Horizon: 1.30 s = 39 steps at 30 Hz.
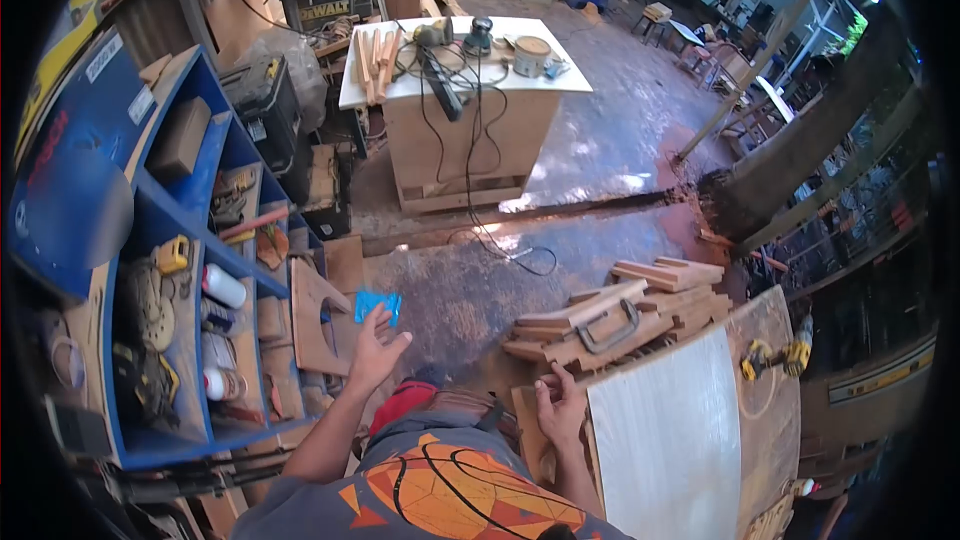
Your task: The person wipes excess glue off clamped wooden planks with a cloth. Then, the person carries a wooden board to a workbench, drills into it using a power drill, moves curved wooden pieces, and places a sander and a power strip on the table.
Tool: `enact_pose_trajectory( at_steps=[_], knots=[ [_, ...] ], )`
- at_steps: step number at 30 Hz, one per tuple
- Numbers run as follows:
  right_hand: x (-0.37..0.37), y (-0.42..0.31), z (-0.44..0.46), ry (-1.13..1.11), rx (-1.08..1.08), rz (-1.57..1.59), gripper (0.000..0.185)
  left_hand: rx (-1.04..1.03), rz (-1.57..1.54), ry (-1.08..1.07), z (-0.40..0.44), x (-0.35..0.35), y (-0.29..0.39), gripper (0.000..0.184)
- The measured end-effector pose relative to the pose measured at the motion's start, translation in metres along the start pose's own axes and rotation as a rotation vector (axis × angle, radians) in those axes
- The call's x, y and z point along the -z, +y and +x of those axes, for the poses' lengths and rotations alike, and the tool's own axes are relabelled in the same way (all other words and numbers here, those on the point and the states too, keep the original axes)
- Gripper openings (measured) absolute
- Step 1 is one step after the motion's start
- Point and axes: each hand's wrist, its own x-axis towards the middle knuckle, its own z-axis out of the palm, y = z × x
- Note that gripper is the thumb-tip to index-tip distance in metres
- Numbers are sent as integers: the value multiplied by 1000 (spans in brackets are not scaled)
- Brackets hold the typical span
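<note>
My left hand (374,352) hangs over the floor with its thumb and fingers apart. Its fingertips overlap a bright blue packet or sheet (378,306); whether they touch it I cannot tell. Loosely spread and holding nothing visible, my right hand (562,408) is beside the workbench at right. Just beyond it lies a stack of wooden pieces (545,348) with a grey metal C-clamp (610,328) on it. A pale, whitish panel (665,430) covers part of the bench to the right of that hand.
Blue shelving (150,210) at left holds bottles, tools and wood offcuts. Ahead stands a white-topped cabinet (365,90) with wood strips, power tools, a tub (531,57) and a cable trailing to the floor. A yellow drill (797,348) rests at the bench's right. People are far back.
</note>
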Motion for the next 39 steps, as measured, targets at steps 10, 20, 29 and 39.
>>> enact_pose_trajectory(
  at_steps=[10, 20, 29, 39],
  knots=[
    [-65, -40, 221, -93, 29, -164, 58, -110, -33, 121, 205, 15, 54, 76],
    [-167, -35, 490, -261, 128, -205, 63, 13, -147, 323, 387, -25, 48, 67],
    [-301, -157, 656, -343, 408, -193, 69, -160, -92, 238, 571, -8, 140, 66],
    [-406, -205, 700, -266, 393, -353, 72, -286, 665, 40, 906, -52, 227, 94]
  ],
)
